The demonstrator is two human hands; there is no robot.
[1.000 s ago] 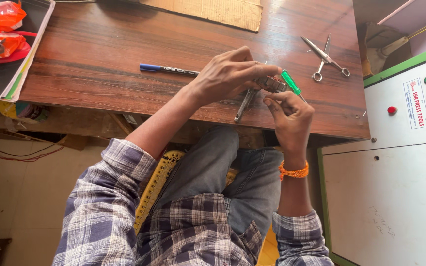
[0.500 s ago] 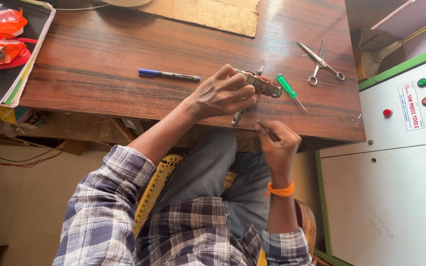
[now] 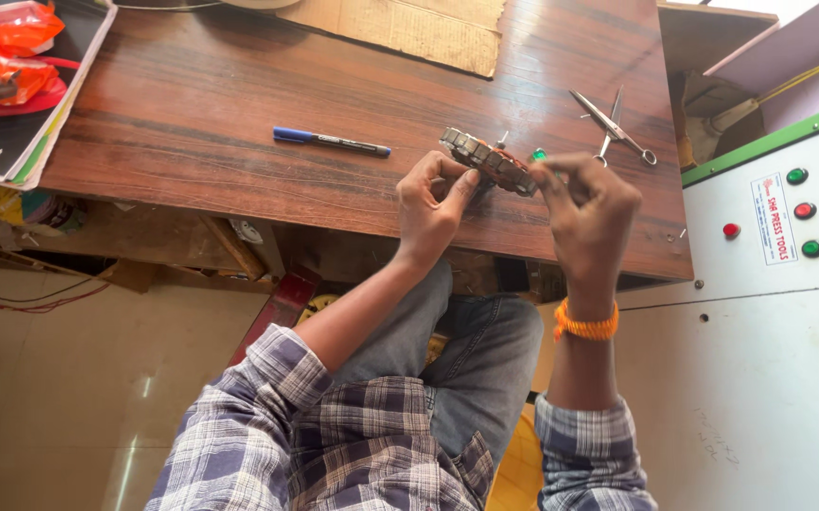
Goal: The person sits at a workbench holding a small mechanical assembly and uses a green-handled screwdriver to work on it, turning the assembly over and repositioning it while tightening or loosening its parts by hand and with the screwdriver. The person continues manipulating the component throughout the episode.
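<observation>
While both hands grip it: ring-shaped metal stator (image 3: 487, 161), copper windings.

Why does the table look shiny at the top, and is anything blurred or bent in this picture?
Head view: daylight from the upper right puts glare on the wooden table; the scissors and blue pen look sharp; the left hand and right hand on the metal ring-shaped part show little blur; edges lean from wide-angle distortion.

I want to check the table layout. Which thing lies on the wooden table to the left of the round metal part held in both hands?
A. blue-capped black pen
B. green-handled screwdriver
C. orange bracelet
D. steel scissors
A: the blue-capped black pen lies left of the round metal part; the steel scissors lie to its right.
</observation>
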